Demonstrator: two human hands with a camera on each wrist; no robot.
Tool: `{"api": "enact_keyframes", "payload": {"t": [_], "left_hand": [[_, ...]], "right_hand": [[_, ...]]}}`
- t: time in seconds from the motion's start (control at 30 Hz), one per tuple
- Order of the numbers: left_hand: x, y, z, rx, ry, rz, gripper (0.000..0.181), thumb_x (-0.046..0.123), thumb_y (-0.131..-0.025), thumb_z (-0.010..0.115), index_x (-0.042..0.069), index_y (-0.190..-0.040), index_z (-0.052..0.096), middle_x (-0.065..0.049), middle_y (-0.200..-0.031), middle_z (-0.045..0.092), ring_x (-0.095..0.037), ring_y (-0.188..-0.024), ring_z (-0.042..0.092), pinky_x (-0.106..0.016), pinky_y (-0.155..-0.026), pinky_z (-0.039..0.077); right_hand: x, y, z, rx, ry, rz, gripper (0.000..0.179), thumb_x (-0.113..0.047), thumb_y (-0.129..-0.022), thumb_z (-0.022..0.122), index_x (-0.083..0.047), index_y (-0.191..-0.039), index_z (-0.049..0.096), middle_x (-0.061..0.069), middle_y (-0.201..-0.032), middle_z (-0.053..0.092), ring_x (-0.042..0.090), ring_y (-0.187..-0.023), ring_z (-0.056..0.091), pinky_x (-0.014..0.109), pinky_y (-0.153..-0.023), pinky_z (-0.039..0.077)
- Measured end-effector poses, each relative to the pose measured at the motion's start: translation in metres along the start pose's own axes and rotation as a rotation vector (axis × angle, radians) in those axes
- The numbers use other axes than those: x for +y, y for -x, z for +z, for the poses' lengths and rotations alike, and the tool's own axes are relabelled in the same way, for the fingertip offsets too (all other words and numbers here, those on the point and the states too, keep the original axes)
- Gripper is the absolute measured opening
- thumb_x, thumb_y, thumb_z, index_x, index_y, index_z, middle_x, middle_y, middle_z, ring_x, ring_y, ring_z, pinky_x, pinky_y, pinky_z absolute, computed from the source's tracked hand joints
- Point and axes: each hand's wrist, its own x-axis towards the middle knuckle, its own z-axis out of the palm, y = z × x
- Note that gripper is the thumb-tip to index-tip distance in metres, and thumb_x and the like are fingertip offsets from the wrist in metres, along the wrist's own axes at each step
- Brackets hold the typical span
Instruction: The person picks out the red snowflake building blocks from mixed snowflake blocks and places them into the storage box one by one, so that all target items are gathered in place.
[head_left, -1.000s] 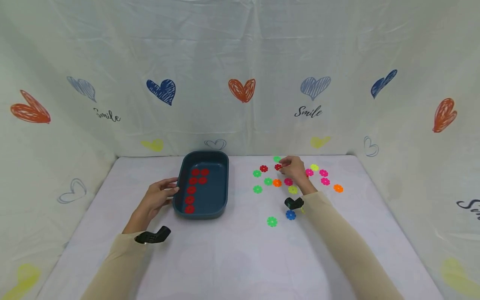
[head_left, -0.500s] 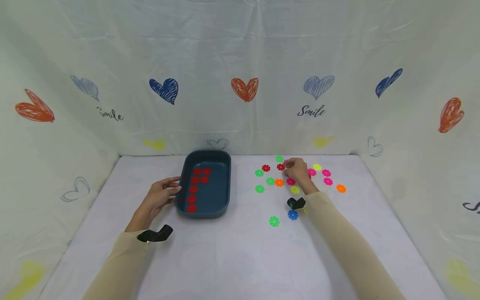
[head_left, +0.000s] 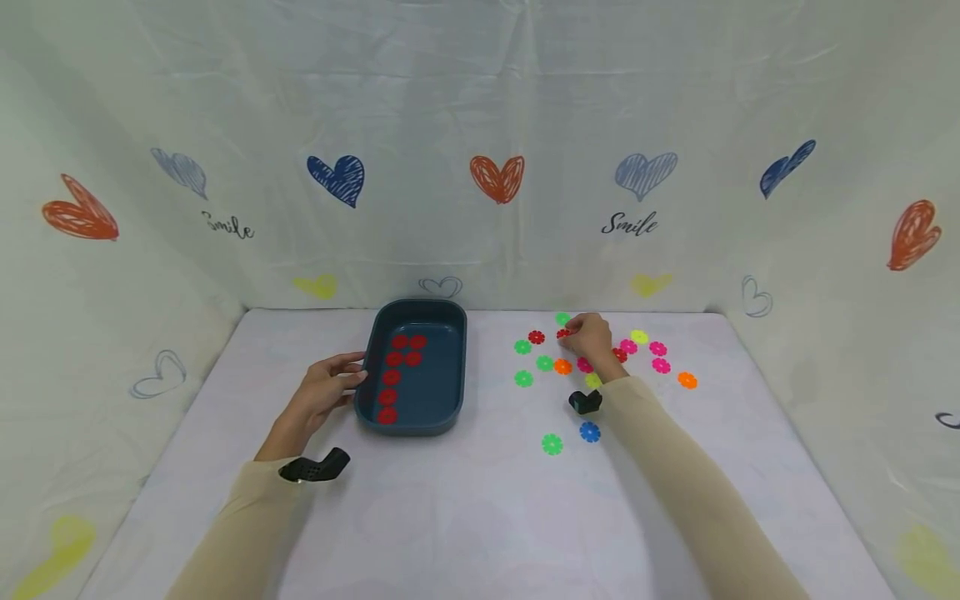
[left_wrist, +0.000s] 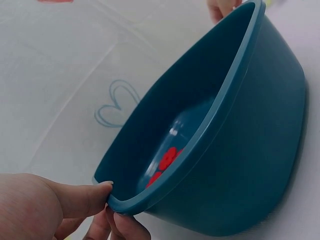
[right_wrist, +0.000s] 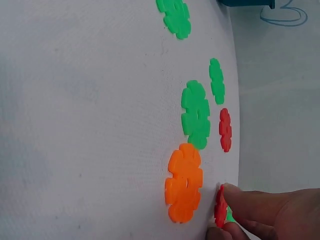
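My left hand [head_left: 324,390] grips the left rim of a dark teal tray [head_left: 438,421], thumb on top and fingers curled under the lip in the left wrist view. Several red flower-shaped discs [head_left: 392,377] lie along the left and far part of its floor. At the right, my right hand [head_left: 591,340] pinches a red disc [right_wrist: 220,206] between thumb and fingers, at the table surface. Beside it lie another red disc [right_wrist: 225,130], an orange disc [right_wrist: 184,184] and a green disc [right_wrist: 196,115].
More discs are scattered around the right hand: pink [head_left: 661,365], yellow [head_left: 639,337], orange [head_left: 687,380], blue [head_left: 590,432] and green [head_left: 552,443]. A white cloth wall [head_left: 495,250] with printed hearts stands behind the table [head_left: 480,517].
My right hand has shifted slightly toward the red disc, and its fingers now close on it. The left hand stays on the tray. The whole head view has drifted slightly.
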Motion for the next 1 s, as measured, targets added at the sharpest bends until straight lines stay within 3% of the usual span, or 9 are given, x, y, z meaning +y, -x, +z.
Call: {"api": "enact_keyframes", "payload": {"t": [0.33,0.63,0.8,1.0], "left_hand": [[-0.002,0.000,-0.002,-0.031,0.023,0.025,0.056,0.005,-0.106,0.062,-0.002,-0.158,0.044,-0.011,-0.128,0.052,-0.010,-0.093,0.056,-0.024,-0.073,0.053],[-0.001,0.001,-0.003,-0.021,0.006,0.011,0.055,0.006,-0.106,0.061,0.000,-0.158,0.044,-0.015,-0.134,0.051,-0.013,-0.098,0.056,-0.024,-0.075,0.053],[0.000,0.000,-0.001,-0.020,0.002,0.008,0.054,0.005,-0.107,0.060,0.000,-0.158,0.045,-0.015,-0.136,0.051,-0.014,-0.100,0.055,-0.023,-0.076,0.053],[0.000,-0.001,-0.001,-0.020,0.001,0.009,0.054,0.005,-0.107,0.059,0.001,-0.158,0.045,-0.016,-0.137,0.051,-0.014,-0.100,0.056,-0.023,-0.076,0.053]], "right_hand": [[-0.002,-0.006,0.001,-0.027,-0.012,0.055,0.030,-0.003,-0.095,0.075,0.007,-0.123,0.069,0.023,-0.114,0.067,0.034,-0.101,0.059,0.038,-0.088,0.056],[-0.004,-0.003,-0.005,-0.038,-0.069,0.033,0.021,0.000,-0.098,0.070,0.006,-0.118,0.072,0.020,-0.101,0.067,0.029,-0.087,0.063,0.026,-0.076,0.054],[-0.009,0.002,-0.009,-0.034,-0.047,-0.020,0.020,0.001,-0.098,0.070,0.006,-0.116,0.073,0.019,-0.101,0.066,0.029,-0.090,0.060,0.026,-0.075,0.053],[-0.031,0.015,-0.012,-0.046,-0.058,-0.153,0.019,0.002,-0.096,0.071,0.008,-0.114,0.074,0.020,-0.100,0.066,0.031,-0.093,0.060,0.024,-0.073,0.052]]}}
